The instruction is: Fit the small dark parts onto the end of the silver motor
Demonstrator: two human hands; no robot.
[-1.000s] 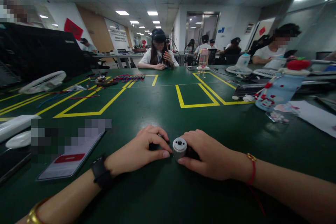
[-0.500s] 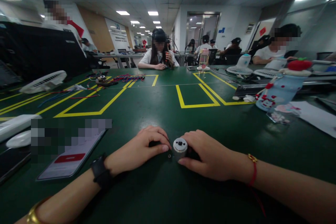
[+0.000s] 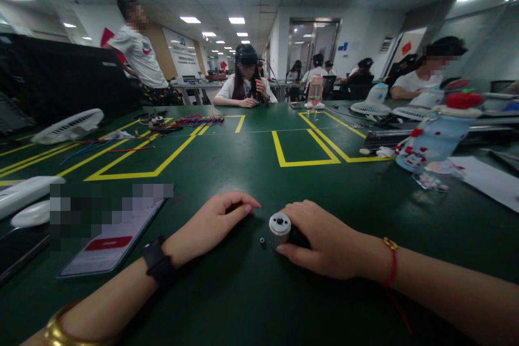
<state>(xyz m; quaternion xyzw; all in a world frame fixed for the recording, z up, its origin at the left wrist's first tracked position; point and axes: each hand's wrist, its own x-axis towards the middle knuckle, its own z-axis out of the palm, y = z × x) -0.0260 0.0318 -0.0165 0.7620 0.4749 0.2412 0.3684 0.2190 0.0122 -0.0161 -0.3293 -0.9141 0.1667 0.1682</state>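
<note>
My right hand (image 3: 320, 240) is wrapped round the side of a silver metal cylinder (image 3: 279, 225), which looks like a small motor. The cylinder stands upright on the green table, its round end face with dark holes turned up. Just left of its base lies a tiny metal ring or nut (image 3: 262, 241), apart from both hands. My left hand (image 3: 217, 221) hovers or rests low over the table, up and left of that ring. Its index finger stretches forward with the thumb close beneath, and I see nothing held. The other fingers are partly hidden.
A phone (image 3: 115, 240) lies left of my left wrist. Farther back are loose wires (image 3: 198, 120), a white fan (image 3: 68, 125) and yellow tape lines (image 3: 308, 164). A light-blue bottle (image 3: 433, 138) and paper (image 3: 490, 178) stand and lie at right. A co-worker (image 3: 245, 84) sits opposite.
My left hand has pulled back up and left, away from the cylinder and the tiny ring. My right hand stays around the cylinder. In the background, a person at left has moved to the right.
</note>
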